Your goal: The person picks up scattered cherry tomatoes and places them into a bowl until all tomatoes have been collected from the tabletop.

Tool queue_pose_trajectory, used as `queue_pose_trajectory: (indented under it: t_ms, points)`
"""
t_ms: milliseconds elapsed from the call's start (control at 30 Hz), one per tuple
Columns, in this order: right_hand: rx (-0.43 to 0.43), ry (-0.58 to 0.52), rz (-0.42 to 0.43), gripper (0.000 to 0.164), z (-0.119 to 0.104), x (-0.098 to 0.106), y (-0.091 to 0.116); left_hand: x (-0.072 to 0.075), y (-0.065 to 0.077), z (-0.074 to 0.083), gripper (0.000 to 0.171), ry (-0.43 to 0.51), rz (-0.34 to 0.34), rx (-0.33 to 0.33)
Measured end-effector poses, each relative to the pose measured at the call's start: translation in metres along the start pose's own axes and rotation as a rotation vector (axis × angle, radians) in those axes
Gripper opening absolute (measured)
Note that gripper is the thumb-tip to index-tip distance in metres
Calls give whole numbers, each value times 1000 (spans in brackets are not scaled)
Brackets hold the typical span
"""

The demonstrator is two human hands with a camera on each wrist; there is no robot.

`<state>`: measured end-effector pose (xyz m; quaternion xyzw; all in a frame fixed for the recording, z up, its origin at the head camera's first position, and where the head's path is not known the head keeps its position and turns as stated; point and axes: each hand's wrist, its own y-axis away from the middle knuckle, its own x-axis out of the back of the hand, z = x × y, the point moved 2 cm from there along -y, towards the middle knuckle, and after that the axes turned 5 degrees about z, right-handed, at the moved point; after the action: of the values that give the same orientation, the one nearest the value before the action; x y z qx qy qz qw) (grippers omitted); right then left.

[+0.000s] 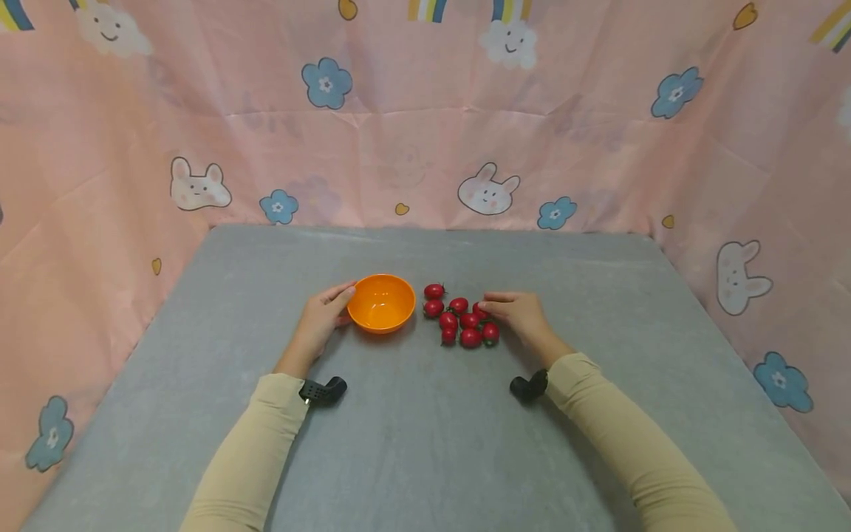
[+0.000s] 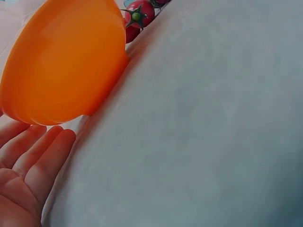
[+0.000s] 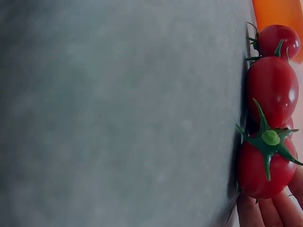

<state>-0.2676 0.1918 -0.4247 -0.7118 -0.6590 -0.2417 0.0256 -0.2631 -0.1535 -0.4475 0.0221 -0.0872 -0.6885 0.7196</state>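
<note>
An orange bowl (image 1: 382,304) stands upright on the table, with its bare inside showing in the head view. Against its left side rests my left hand (image 1: 322,314); the straight fingers (image 2: 47,153) touch the outer wall and the thumb is at the rim. Right of the bowl lie several red cherry tomatoes (image 1: 470,338), grouped close together. At the group's right edge my right hand (image 1: 521,314) pinches one tomato (image 1: 479,311), partly hidden by the fingers. A nearer tomato (image 3: 266,163) with a green star-shaped stalk covers part of those fingers in the right wrist view.
A grey cloth-covered table (image 1: 425,443) lies under everything. Patterned pink curtains (image 1: 399,140) close off its back and both sides. Each wrist carries a black strapped device (image 1: 323,391) that juts inward over the table.
</note>
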Motion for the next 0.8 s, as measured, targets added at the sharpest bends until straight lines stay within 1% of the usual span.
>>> queue_pose_trajectory:
  t_ms: [233,367,600,800]
  points:
    - [3,17,-25,49,2,-2,-1,0,1,0,48,43,-2,12]
    - [-1,26,-23,49,3,-2,-2,-2,2,0,48,36,-4,13]
    - [35,53,-7,48,2,-2,-1,-3,0,-3,51,40,-11,18]
    - [34,120,-4,47,0,-4,0,-2,-1,-5,49,54,4,20]
